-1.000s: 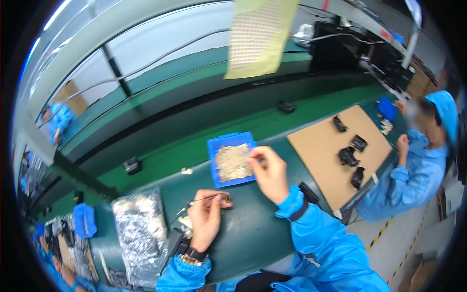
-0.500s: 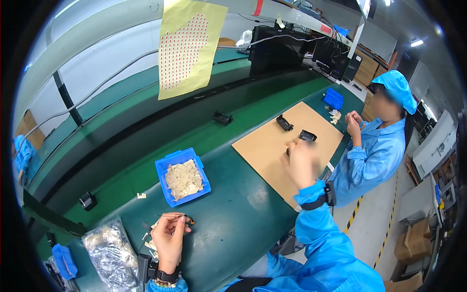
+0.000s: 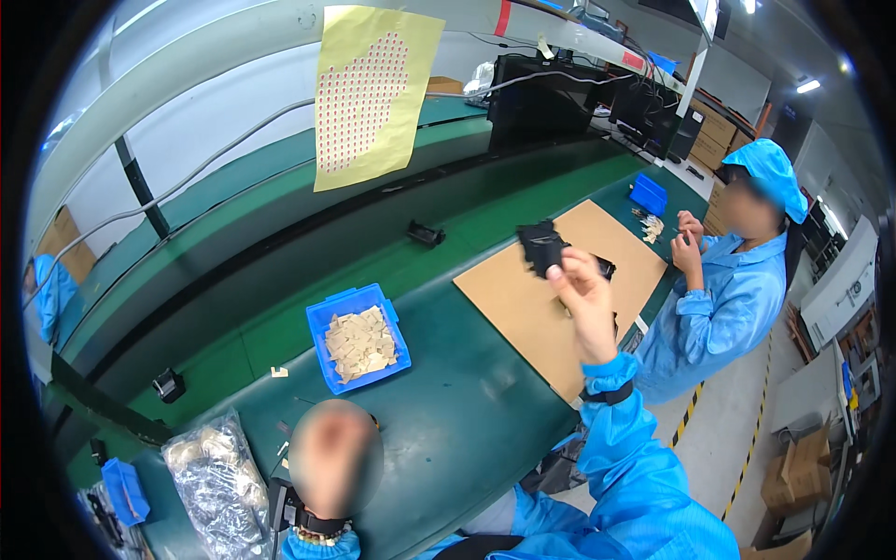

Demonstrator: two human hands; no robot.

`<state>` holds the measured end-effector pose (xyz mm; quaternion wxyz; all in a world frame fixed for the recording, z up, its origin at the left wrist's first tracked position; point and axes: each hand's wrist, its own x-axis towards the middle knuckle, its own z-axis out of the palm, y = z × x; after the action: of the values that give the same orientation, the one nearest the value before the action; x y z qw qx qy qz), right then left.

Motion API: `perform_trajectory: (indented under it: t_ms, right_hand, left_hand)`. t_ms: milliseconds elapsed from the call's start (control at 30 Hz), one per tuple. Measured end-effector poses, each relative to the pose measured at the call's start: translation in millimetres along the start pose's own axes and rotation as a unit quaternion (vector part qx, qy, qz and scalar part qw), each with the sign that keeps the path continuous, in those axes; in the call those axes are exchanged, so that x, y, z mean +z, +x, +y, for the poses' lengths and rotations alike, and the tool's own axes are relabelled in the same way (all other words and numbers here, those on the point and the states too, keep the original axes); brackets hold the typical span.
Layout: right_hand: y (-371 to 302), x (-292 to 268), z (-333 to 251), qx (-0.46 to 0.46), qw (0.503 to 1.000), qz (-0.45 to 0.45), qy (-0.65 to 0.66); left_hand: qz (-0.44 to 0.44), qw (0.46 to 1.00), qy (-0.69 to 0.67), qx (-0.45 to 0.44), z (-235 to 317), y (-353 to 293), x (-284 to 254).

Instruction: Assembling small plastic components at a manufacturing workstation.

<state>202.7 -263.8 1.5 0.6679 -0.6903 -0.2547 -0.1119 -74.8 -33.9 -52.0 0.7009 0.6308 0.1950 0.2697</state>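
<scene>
The right arm, in a blue sleeve with a dark wrist strap, is raised forward over the bench. The right hand [image 3: 586, 301] is lifted, fingers [image 3: 560, 273] pinched together. The left hand [image 3: 331, 457] sits low and close to the body, blurred, so its grip cannot be told; a beaded band circles that wrist.

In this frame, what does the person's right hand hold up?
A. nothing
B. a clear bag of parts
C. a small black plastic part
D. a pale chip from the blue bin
C: the right hand is raised over the cardboard sheet, its fingers pinching a small black plastic part.
</scene>
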Motion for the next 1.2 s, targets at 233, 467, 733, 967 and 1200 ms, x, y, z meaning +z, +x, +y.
perform_trajectory:
  t_ms: [233,467,733,967,1200]
  right_hand:
    - [-59.2,109.1,-25.8,0.333,0.735,-0.225,0.546]
    - [-95.9,160.8,-14.6,0.304,0.817,-0.307,0.381]
    - [-123.6,158.6,-16.4,0.244,0.843,-0.341,0.337]
    - [-129.8,156.7,-16.4,0.229,0.835,-0.354,0.354]
    - [-125.1,150.3,-23.5,0.221,0.833,-0.37,0.347]
  left_hand:
    - [-0.013,1.0,-0.002,0.015,0.4,-0.9,-0.4]
    - [0.002,0.995,-0.096,0.036,4.6,-0.4,-10.8]
    - [0.022,0.993,-0.114,-0.011,11.0,-1.2,-10.7]
    - [0.026,0.991,-0.13,-0.02,14.2,-2.0,-15.8]
    - [0.02,0.988,-0.141,0.058,30.0,4.7,-6.9]
